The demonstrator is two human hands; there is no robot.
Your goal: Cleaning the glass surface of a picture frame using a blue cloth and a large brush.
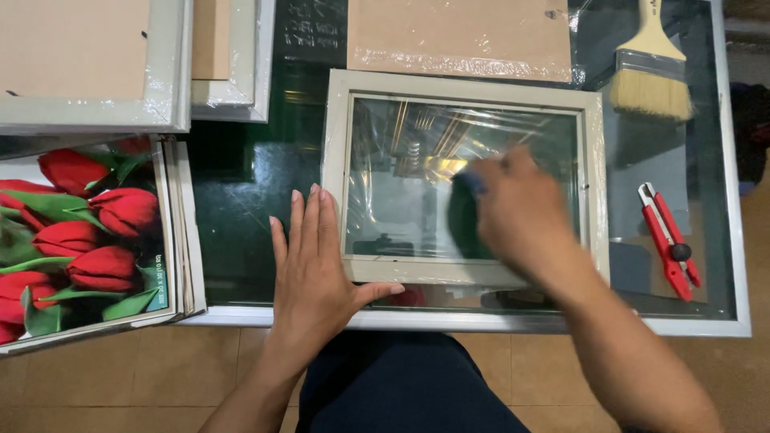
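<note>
Head view, looking straight down: I see my right hand (521, 210) closed around a dark cloth pad (465, 216), pressed onto the glass pane of a pale picture frame (464, 87). The hand is blurred, so I cannot make out the fingers one by one, but they wrap the pad and it sits under the palm, touching the glass right of the frame's middle. My left hand (313, 261) lies flat and spread, holding nothing, fingers pointing far, its thumb along the frame's near left corner and its fingertips just beside the frame's left rail.

The frame lies flat on a glass-topped table (726, 240), at its middle, near edge close to me. Its rails are off-white and the pane throws back reflections (some wrinkled clear film shows over it).

Left of the frame, a print of red tulips (80, 240) with green leaves rests in a stack of frames. Far left, two more pale frames (172, 80) lie face down, brown backs up. Far of the work frame lies a brown backing board (457, 32) in clear wrap. Far right, a wide pale-bristled paintbrush (651, 72); right, a red utility knife (670, 240), well apart from my hands.
</note>
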